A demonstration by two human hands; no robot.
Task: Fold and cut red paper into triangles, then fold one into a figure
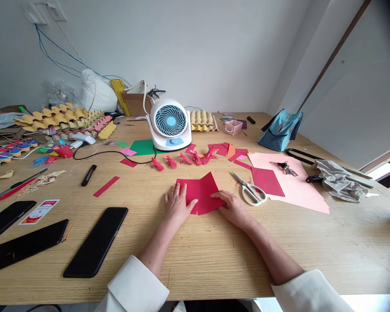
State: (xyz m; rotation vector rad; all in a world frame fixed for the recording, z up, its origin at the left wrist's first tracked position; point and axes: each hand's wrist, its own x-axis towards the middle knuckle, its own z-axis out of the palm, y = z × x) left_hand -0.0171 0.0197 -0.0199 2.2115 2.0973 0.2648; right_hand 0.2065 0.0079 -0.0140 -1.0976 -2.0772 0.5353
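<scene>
A red sheet of paper (209, 190) with a crease down its middle lies in front of me, its right half tilted up from the table. My left hand (177, 203) rests on the left half, fingers spread and thumb near the crease. At the right edge, my right hand (231, 207) grips the sheet between thumb and fingers. White-handled scissors (251, 190) lie just right of my right hand, blades pointing away. Behind the sheet stands a row of several small red folded-paper shapes (186, 159).
A white fan (170, 123) stands at the back. Pink sheets (299, 190) with keys (285, 168) and a red square (268, 181) lie to the right. Phones (96, 242), a black marker (89, 175) and a red strip (106, 186) are at left. A blue bag (277, 130) sits back right.
</scene>
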